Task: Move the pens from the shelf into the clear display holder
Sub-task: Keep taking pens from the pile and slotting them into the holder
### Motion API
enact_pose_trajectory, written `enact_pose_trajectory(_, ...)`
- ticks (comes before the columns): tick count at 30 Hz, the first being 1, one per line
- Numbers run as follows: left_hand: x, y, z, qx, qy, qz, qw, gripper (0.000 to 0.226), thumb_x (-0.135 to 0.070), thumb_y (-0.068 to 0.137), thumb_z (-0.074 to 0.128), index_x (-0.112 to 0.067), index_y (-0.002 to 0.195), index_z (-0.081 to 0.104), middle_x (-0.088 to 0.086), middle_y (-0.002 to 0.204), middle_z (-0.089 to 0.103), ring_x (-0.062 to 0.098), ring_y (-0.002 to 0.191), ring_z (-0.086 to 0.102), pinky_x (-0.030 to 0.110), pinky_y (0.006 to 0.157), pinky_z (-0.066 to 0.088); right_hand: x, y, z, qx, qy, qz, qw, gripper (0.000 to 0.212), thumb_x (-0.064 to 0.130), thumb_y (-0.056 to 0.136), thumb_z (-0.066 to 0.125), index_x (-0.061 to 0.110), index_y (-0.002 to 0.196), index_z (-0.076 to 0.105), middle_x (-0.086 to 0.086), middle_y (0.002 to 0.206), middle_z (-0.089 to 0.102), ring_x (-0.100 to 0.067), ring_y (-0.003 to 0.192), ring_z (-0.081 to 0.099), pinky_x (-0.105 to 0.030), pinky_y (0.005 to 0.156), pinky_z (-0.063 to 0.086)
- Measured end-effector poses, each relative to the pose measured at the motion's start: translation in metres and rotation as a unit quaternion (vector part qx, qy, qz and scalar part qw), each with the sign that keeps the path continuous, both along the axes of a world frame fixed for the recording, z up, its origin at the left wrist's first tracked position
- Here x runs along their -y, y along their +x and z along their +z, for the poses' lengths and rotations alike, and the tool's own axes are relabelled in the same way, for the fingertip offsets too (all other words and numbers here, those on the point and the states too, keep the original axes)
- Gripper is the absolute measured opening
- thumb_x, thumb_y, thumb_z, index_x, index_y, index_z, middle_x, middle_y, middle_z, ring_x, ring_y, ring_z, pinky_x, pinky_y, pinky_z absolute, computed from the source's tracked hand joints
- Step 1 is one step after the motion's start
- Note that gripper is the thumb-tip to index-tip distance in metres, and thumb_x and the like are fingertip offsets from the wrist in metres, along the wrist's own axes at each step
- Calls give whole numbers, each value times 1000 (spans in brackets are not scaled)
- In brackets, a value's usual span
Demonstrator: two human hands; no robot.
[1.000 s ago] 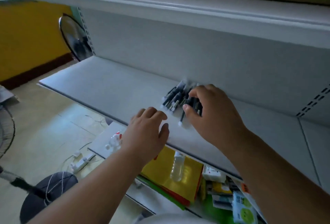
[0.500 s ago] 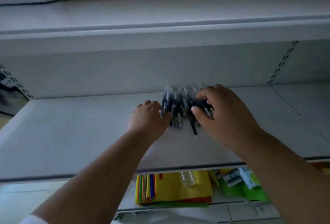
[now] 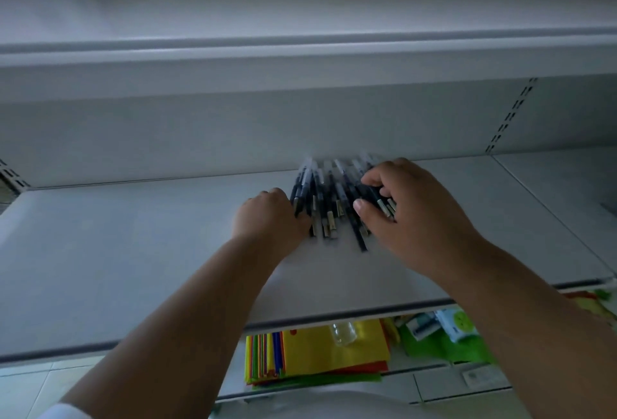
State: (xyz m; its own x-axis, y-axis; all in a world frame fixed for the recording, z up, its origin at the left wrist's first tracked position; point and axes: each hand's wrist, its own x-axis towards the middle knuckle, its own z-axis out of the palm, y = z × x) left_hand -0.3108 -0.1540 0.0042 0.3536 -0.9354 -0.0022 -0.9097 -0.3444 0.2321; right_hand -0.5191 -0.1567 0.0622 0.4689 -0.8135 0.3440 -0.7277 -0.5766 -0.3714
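Left hand [image 3: 272,218] nearer dark pens [image 3: 329,199] (bunched)

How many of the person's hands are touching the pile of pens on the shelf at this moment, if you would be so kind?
2. The left hand presses the left edge of the pens; the right hand curls over their right side, hiding some.
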Motion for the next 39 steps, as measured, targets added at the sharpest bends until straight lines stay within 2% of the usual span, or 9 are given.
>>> enact_pose_trajectory(4,4,-1,2,23,18,-9,1000,33,-48,86,54,-16,83,50,0,69,47,24,65,49,28,51,34,3,2,-1,1,-4,5,1000,28,38,90,61,21,112,59,7,109,57,-10,99,54,-24,76,37)
enact_pose_trajectory(9,1,-2,-2,55,7,-36,998,27,-38,93,46,-14,82,50,0,67,44,23,64,47,28,52,33,6,3,-5,6,2,1,1000,28,39,91,60,22,113,58,8,109,56,-9,103,54,-23,76,37)
enact_pose_trajectory(15,7,2,1,61,34,-61,996,40,-49,97,41,-18,73,44,0,66,46,21,61,48,27,51,33,6,8,-8,10,11,-3,1000,30,41,91,60,21,114,58,9,105,53,-8,95,51,-14,67,33)
enact_pose_trajectory(23,-5,14,-2,19,7,-74,997,31,-32,97,41,-18,69,38,1,70,43,28,70,48,30,55,31,5,13,-11,23,14,-10,1000,31,39,91,60,19,115,58,4,110,58,-11,101,53,-22,76,34)
enact_pose_trajectory(28,-19,17,0,-94,-106,-61,988,27,-28,99,39,-11,80,46,5,74,49,28,68,47,34,56,31,6,13,-16,43,20,-24,999,27,38,90,61,21,111,58,9,103,55,-6,93,51,-15,66,34)
enact_pose_trajectory(31,-37,15,-2,-253,-171,-58,950,22,-26,96,44,-12,83,54,7,72,57,31,66,51,41,58,39,9,11,-21,53,30,-39,997,24,36,89,64,22,108,59,12,95,51,-2,79,47,-10,63,32)
enact_pose_trajectory(34,-57,2,-1,-521,-215,-31,825,14,-19,95,48,-13,91,59,0,65,53,22,58,41,39,53,34,8,7,-29,60,63,-64,994,20,34,89,66,21,101,58,12,88,53,0,74,49,-21,64,41)
enact_pose_trajectory(36,-65,-4,2,-580,-218,-27,784,20,-4,101,41,-11,101,59,-2,64,52,17,57,40,32,52,34,7,3,-36,49,81,-83,992,20,36,89,66,21,97,57,10,84,55,-8,74,52,-31,68,48)
enact_pose_trajectory(39,-71,-9,6,-593,-209,-45,776,25,0,102,38,-11,102,60,1,68,54,21,59,44,34,56,36,6,2,-45,-5,109,-95,990,21,40,88,66,21,92,55,7,80,58,-13,74,56,-32,68,49)
